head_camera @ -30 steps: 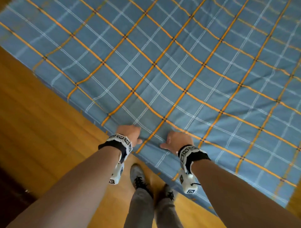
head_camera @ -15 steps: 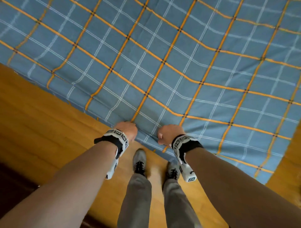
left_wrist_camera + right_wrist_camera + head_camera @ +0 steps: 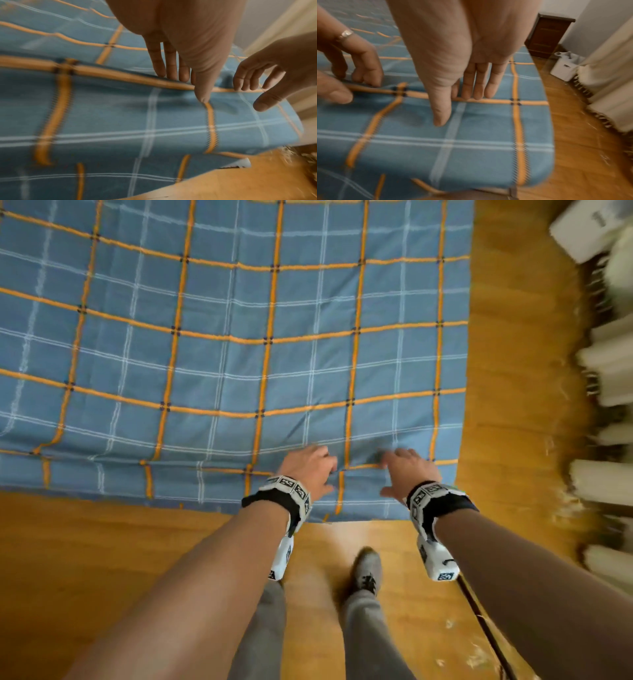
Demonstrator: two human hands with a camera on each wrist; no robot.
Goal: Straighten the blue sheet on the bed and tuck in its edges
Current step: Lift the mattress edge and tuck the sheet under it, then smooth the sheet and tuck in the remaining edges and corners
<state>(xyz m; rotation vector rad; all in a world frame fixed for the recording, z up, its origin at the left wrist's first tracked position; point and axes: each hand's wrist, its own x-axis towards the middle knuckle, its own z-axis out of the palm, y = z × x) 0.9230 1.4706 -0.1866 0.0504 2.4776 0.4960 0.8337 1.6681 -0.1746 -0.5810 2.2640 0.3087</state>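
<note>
The blue sheet [image 3: 239,354] with orange and white checks lies flat over the bed and hangs down the near side. Both hands are at the near edge, close to the bed's right corner. My left hand [image 3: 318,463] lays straight fingers [image 3: 169,70] on the top edge, with its thumb down the side face. A hand's width to the right, my right hand [image 3: 400,470] does the same, fingers [image 3: 477,86] straight on the orange stripe and the thumb pointing down. Neither hand holds a fold. The sheet [image 3: 471,142] wraps the rounded corner smoothly.
Wooden floor [image 3: 513,371] runs along the near side and past the right end of the bed. Cream fringed fabric [image 3: 609,364] and a white box [image 3: 563,70] stand at the right. A dark nightstand [image 3: 551,35] is beyond. My shoe [image 3: 368,570] and a dark cable [image 3: 479,618] are on the floor.
I have stepped right along the bed, so the right corner is now in view. Both hands, earlier curled on the sheet's near edge, now lie with straight fingers on it.
</note>
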